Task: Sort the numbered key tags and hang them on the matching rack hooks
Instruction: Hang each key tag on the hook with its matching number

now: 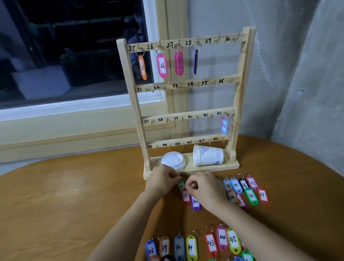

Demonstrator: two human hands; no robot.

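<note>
A wooden rack [134, 104] with numbered hooks 25 to 48 stands at the table's back. Tags hang on hooks 25 to 28, and a blue tag [224, 126] hangs on 42. Just in front of the rack base, my left hand [161, 179] and my right hand [206, 187] pinch the ring end of a green tag [181, 186]. A red tag marked 29 [186, 196] and a purple tag marked 30 [195, 202] lie right below it. More tags [251, 195] lie to the right, partly hidden by my right hand.
Two rows of coloured tags [192, 248] numbered from 38 upward lie near the front edge of the round wooden table [68, 205]. A white lid [173, 161] and a tipped paper cup [207, 155] rest on the rack base. A window and a concrete wall stand behind.
</note>
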